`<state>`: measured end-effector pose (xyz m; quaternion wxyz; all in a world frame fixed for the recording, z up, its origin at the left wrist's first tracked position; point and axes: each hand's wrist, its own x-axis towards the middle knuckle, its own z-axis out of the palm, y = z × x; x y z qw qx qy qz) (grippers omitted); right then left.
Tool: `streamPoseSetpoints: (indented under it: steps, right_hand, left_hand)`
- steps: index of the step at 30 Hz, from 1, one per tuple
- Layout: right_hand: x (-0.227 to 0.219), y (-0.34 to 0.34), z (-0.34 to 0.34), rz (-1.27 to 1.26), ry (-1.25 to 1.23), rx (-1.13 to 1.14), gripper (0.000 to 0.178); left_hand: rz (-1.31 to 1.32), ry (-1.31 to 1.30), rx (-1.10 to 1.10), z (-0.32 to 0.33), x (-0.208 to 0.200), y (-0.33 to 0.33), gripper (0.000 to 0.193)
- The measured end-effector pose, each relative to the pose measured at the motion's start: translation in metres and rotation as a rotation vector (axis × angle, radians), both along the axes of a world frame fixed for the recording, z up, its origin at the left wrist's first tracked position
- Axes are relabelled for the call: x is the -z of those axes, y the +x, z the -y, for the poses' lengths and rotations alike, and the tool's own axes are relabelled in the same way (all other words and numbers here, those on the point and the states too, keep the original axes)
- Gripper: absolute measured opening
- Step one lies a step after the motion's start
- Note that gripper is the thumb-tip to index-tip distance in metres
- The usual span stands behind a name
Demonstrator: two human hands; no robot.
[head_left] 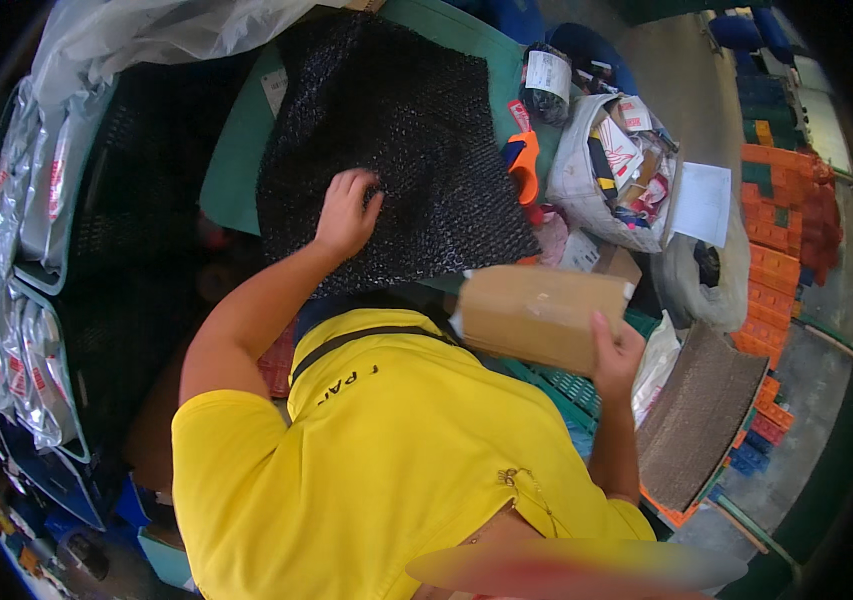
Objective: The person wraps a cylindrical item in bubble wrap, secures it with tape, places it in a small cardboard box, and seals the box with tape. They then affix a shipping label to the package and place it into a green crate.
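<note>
A sheet of black bubble wrap [416, 130] lies spread over the green tabletop [231, 185] in front of me. My left hand [348, 213] rests on its left part, thumb and fingers apart and slightly bent. On the right, my right hand [616, 352] grips a brown cardboard box [544, 312] by its right end, thumb on the upper face. The box is held near the bubble wrap's lower right corner, and its edges are somewhat blurred. Beside the sheet's right edge sits an orange tape dispenser [526, 172].
Right of the sheet stands a white bag [586, 195] of mixed packets and papers, with a black-wrapped labelled bundle [546, 85] behind it. Corrugated cardboard [701, 420] leans at the lower right. Crates with clear plastic packets [41, 190] stand left; orange crates [771, 250] are stacked far right.
</note>
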<state>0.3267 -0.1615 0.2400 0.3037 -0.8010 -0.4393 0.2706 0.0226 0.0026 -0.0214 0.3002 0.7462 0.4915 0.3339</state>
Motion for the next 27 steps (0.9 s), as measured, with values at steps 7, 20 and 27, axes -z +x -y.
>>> streamPoseSetpoints:
  steps: [7, 20, 27]
  right_hand:
    - [-0.086, 0.007, -0.005, 0.212, -0.024, -0.087, 0.021]
    - [0.159, -0.089, -0.153, -0.641, 0.211, -0.231, 0.029]
    - [0.226, -0.057, -0.188, -0.196, -0.245, -0.361, 0.049]
  left_hand:
    - [-0.707, -0.051, 0.413, 0.074, 0.006, -0.036, 0.077]
    - [-0.619, -0.152, 0.452, 0.158, -0.03, -0.055, 0.055]
    - [-0.438, -0.15, 0.179, 0.113, -0.095, -0.034, 0.021]
